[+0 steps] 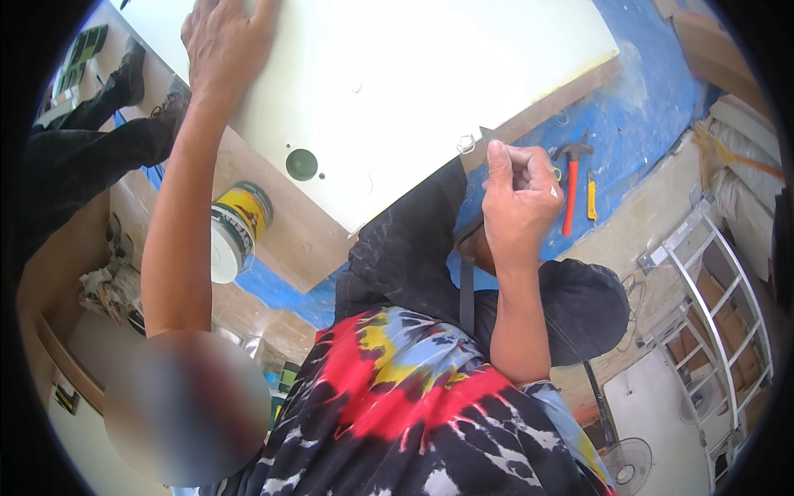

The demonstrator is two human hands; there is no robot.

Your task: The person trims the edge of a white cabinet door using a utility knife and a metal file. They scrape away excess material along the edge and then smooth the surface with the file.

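Note:
My left hand (227, 41) rests at the upper left on a large white board (413, 74), fingers extended and partly cut off by the frame. My right hand (521, 186) is closed on a small pointed metal blade (488, 135), thumb on top, just off the board's near edge. Beside the blade is a small hexagonal ring or mark (466, 144) at that edge. A round dark green hole (302, 164), with small holes around it, sits near the board's near corner. Right of my hand lie an orange-handled hammer (570, 198) and a yellow utility knife (592, 196).
Blue sheeting (628, 124) covers part of the floor. A bucket (248, 215) stands left below the board. Another person's dark-clad legs (83, 157) are at far left. An aluminum ladder (711, 293), fan (624, 463) and pale bags (732, 174) are on the right.

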